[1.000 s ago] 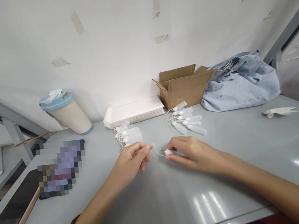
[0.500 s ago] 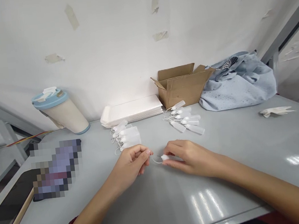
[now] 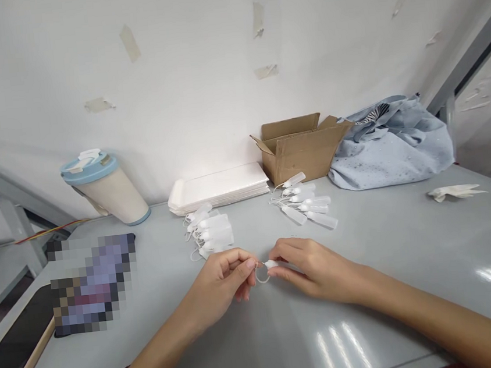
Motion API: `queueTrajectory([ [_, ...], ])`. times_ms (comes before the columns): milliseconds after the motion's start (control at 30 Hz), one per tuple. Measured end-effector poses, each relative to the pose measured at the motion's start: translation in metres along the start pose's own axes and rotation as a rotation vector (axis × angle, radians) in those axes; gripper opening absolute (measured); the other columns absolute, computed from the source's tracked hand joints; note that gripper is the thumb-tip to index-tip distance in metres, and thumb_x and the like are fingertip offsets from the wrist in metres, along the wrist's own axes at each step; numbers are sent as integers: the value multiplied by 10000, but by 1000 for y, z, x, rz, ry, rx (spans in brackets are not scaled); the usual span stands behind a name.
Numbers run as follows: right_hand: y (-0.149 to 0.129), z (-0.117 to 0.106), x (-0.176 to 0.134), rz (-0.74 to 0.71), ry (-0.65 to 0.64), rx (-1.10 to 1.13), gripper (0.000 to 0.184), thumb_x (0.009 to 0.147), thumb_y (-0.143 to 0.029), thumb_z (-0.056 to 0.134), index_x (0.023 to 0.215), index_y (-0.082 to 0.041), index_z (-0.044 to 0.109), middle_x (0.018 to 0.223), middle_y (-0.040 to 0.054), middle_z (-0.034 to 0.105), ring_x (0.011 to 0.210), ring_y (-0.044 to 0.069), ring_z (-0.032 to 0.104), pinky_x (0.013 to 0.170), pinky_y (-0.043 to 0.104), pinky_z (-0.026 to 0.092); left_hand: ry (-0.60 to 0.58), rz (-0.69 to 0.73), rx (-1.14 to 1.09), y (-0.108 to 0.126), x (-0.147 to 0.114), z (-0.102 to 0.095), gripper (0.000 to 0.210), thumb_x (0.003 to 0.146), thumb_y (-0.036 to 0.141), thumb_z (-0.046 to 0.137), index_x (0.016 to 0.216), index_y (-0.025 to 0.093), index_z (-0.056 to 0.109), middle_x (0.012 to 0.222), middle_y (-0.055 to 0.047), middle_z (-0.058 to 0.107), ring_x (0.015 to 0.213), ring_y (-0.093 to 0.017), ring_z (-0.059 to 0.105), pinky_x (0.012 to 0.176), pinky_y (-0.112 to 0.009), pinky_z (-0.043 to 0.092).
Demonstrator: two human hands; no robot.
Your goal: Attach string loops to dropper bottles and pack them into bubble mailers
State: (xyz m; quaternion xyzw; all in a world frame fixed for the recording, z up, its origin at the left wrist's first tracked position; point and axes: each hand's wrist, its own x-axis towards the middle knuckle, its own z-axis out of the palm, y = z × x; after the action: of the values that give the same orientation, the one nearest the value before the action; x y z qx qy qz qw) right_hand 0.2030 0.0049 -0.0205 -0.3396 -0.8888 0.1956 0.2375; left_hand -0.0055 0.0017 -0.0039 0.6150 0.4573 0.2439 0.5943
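My right hand (image 3: pixel 307 265) is closed around a small needle-tip bottle (image 3: pixel 271 264); its white neck and thin tip point left, while the body is hidden by my fingers. A thin white strap (image 3: pixel 263 281) loops down from the bottle to my left hand (image 3: pixel 229 276). That hand pinches the strap's end, the tip cap, between thumb and forefinger, close to the needle tip; whether they touch I cannot tell. Beyond my left hand lies a group of similar bottles (image 3: pixel 216 234) with looped straps. More bottles (image 3: pixel 317 202) lie behind my right hand.
Flat white boxes or sleeves (image 3: pixel 219 186) are stacked by the wall, beside an open cardboard box (image 3: pixel 299 158) and a blue cloth bag (image 3: pixel 394 154). A tumbler (image 3: pixel 117 189) and phone (image 3: pixel 19 348) are at left. Crumpled tissue (image 3: pixel 457 191) lies right.
My left hand has brought the cap end right, up to the needle tip, and the strap now bends in a rounder loop. The view has tilted up slightly.
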Motion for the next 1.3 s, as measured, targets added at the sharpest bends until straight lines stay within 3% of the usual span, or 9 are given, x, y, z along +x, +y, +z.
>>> queueTrajectory([
  [533,0,1,-1,4,-14,25,229,944,-319,422,904,-137,556,756,43,570,626,137,511,583,258,399,8,-38,-87,0,1,3,276,863,364,509,679,164,559,615,38,530,516,-84,479,546,-216,388],
  [1033,-4,-2,-1,32,-98,-45,218,936,-299,407,847,-154,543,727,45,575,608,148,518,555,256,373,116,-15,180,-1,-5,13,252,868,361,468,745,179,592,638,28,555,528,-103,497,533,-216,395],
  [1300,-2,4,-1,2,-33,-58,220,933,-311,408,843,-149,527,722,40,569,579,135,508,542,245,373,110,6,200,-5,-4,16,250,878,363,459,751,181,574,639,30,542,549,-111,514,549,-226,401],
])
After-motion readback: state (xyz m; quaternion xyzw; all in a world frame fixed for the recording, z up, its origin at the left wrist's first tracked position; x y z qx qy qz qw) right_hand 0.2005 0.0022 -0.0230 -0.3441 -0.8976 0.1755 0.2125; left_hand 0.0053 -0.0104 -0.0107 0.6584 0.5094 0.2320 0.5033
